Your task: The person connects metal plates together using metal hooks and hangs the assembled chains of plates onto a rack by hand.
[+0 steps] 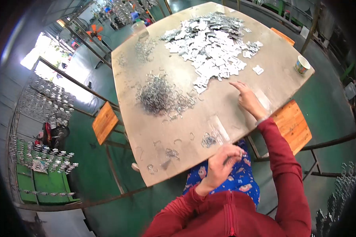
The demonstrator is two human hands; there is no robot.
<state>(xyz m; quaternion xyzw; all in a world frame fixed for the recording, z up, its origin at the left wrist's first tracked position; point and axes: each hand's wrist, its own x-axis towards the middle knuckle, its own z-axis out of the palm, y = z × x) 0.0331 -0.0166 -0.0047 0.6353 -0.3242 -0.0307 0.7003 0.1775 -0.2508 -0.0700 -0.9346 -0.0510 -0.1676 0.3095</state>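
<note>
so the left hand (221, 165) is down by the near edge of the table, over the lap, thumb and forefinger pinched narrow on a small metal bit (241, 152), too tiny to tell what exactly. wrist is bent a little, fingertips pointing off to the right, elbow tucked in low.

right hand (249, 100) is the one stretched out over the tabletop (221, 104), palm side down-ish, forefinger poking forward and left, the other fingers loosely curled. looks part open with nothing visible in it, though the palm is hidden.

the big relation imo: the heap of flat metal plates (215, 51) sits straight ahead and a bit left of that right hand, way nearer to it than to the left one. its long axis runs from the far side back toward the person, and the near tail ends just ahead-left of the right fingertips, not touching. one loose plate (258, 70) lies apart, ahead and slightly right.

the pile of wire hooks (158, 94) is off to the left, ahead of the left hand, with a small clump of hooks (208, 140) just in front of that hand.

further out, a paper cup (302, 65) stands upright near the right corner, and a wooden stool (292, 126) is beside the right arm.
</note>
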